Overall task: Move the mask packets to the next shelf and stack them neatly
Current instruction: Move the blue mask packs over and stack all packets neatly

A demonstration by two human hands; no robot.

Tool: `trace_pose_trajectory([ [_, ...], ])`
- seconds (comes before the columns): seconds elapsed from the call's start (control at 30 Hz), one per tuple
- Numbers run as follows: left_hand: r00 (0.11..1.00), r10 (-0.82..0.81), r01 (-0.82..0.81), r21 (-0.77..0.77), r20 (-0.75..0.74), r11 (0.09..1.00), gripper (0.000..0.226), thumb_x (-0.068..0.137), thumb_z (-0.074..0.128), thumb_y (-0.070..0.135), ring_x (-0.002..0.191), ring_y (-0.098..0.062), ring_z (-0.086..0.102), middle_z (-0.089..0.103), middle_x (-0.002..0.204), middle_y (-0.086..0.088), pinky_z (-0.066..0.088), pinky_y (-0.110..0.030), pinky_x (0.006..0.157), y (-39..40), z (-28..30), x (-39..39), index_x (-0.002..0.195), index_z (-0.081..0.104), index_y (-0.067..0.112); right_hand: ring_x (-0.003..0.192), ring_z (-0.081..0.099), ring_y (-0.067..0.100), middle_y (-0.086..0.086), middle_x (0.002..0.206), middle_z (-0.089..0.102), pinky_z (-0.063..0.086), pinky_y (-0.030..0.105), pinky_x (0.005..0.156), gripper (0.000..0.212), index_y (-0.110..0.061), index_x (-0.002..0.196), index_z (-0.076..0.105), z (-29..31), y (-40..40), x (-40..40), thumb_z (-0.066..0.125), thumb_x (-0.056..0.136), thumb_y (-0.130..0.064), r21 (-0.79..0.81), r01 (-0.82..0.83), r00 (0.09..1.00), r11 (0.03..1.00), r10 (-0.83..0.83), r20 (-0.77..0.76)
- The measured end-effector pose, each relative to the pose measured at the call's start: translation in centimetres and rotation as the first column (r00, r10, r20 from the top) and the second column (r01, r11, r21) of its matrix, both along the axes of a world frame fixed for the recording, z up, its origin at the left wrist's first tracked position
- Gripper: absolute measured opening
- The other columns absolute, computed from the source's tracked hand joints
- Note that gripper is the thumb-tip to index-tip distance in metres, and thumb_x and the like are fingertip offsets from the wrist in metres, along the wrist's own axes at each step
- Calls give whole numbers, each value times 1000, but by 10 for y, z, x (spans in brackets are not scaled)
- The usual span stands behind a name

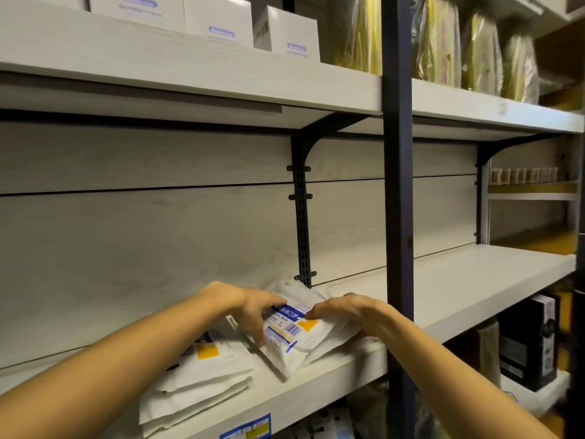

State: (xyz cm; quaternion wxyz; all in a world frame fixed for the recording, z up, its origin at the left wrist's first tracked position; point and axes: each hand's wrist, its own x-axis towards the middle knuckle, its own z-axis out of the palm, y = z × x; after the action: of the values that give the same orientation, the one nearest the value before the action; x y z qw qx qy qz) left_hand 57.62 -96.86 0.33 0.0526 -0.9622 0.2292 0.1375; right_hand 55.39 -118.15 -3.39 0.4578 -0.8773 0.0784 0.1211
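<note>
I pinch a bunch of packets (pixel 292 331) between my left hand (pixel 253 307) and right hand (pixel 345 308); another pile (pixel 196 375) waits, next shelf (pixel 468 280) bare.

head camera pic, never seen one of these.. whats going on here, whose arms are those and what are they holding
This is a single picture from a wide-angle camera worn on a person's head, looking forward and down, so the two bare arms reaching in from the bottom belong to the wearer. There is no robot.

The left hand and the right hand both grip a bundle of white mask packets printed in blue with an orange square, tilted on the pale shelf. To its left lies a second, looser pile of packets.

A dark upright post divides this bay from the next shelf on the right, where the packets are meant to go. On the shelf above stand white boxes and yellowish bags.
</note>
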Motion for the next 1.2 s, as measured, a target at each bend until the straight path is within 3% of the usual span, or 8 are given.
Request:
trace_pose_trajectory([
  [0.23, 973, 209, -189, -183, 94, 965, 60, 85, 77, 35, 118, -22, 60, 60, 136, -3, 51, -42, 104, 9, 7, 14, 133, 44, 20, 97, 72, 21, 8, 115, 69, 62, 35, 84, 67, -13, 126, 52, -22, -5, -1, 85, 75, -40, 178, 79, 993, 981, -93, 71],
  [0.37, 891, 453, -435, -312, -15, 845, 102, 83, 74, 55, 120, -28, 60, 50, 145, -11, 56, -38, 95, 11, 1, 14, 154, 16, 11, 86, 73, 18, 7, 109, 69, 61, 27, 66, 62, -13, 126, 47, -28, -5, -7, 83, 80, -34, 250, 88, 988, 964, -118, 105],
  [0.63, 849, 425, -524, -411, -313, 746, 65, 96, 62, 46, 126, -31, 53, 42, 151, -10, 56, -43, 93, -14, 1, 5, 146, 39, 12, 104, 71, 25, 11, 113, 72, 58, 39, 96, 49, -15, 119, 56, -12, -14, -11, 74, 81, -40, 291, 8, 1000, 957, -10, 6],
  [0.8, 793, 449, -610, -528, -413, 591, 48, 92, 70, 38, 123, -29, 60, 59, 134, -7, 52, -50, 102, -21, -10, 10, 129, 51, 15, 118, 63, 31, 13, 132, 62, 51, 47, 105, 78, -19, 134, 48, -11, -17, -4, 67, 73, -65, 375, 31, 1000, 926, -30, -9],
  [0.9, 754, 452, -653, -617, -476, 439, 51, 84, 80, 26, 106, -28, 65, 64, 121, -14, 55, -48, 90, -22, -14, 12, 124, 54, 10, 122, 61, 31, 10, 137, 61, 47, 50, 110, 94, -21, 134, 53, -12, -14, 2, 74, 56, -68, 313, 9, 1000, 950, -2, -22],
  [0.97, 716, 460, -686, -653, -525, 322, 27, 89, 75, 15, 83, -24, 64, 64, 96, -14, 54, -42, 79, -22, -17, 12, 105, 54, 7, 115, 67, 29, 9, 125, 70, 51, 48, 106, 88, -22, 130, 58, -11, -11, 4, 78, 55, -64, 275, -29, 999, 961, 39, -32],
  [1.07, 671, 401, -722, -673, -624, 160, 39, 88, 75, 12, 83, -28, 69, 67, 101, -20, 61, -42, 62, -20, -14, 12, 119, 52, 3, 108, 72, 27, 9, 115, 75, 54, 45, 103, 62, -19, 119, 61, -9, -9, 5, 81, 70, -53, 234, -84, 995, 969, 95, -33],
  [1.2, 666, 371, -739, -637, -647, 218, 48, 89, 74, 32, 93, -28, 72, 72, 106, -18, 60, -45, 77, -22, -13, 19, 126, 56, 8, 101, 74, 24, 6, 109, 76, 58, 43, 97, 46, -18, 116, 62, -15, -1, 8, 82, 79, -37, 259, -99, 995, 961, 88, 54],
])
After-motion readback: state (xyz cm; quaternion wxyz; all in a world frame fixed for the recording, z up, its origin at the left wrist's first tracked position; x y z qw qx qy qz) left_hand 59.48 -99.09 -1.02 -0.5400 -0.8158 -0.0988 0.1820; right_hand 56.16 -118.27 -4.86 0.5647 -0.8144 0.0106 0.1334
